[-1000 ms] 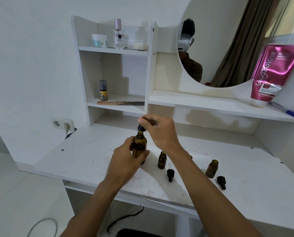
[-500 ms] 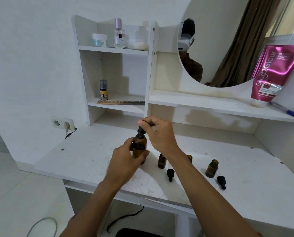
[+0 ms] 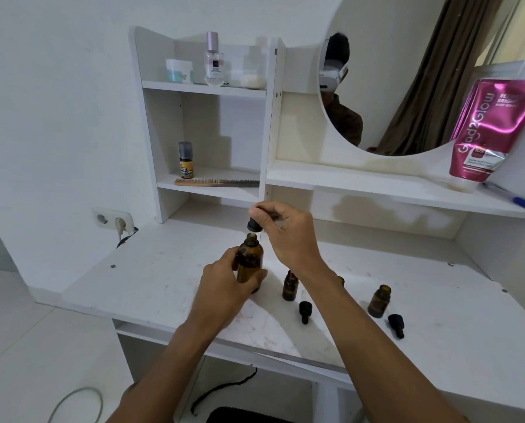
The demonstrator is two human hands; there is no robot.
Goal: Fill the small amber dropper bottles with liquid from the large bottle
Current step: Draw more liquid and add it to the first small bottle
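Small bottle (image 3: pixel 341 281) mostly behind right forearm (image 3: pixel 362 331)

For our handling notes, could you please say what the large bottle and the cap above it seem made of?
The large bottle looks like amber glass, glossy and translucent. The cap is dull black, plastic or rubber; the look leaves it open.

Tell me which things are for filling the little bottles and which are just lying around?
For the job: large amber bottle in the left hand; dropper cap in the right hand; small amber bottles; loose dropper caps.

Lying about: comb, perfume bottle, cream jar, pink Glad2Glow tube, pen.
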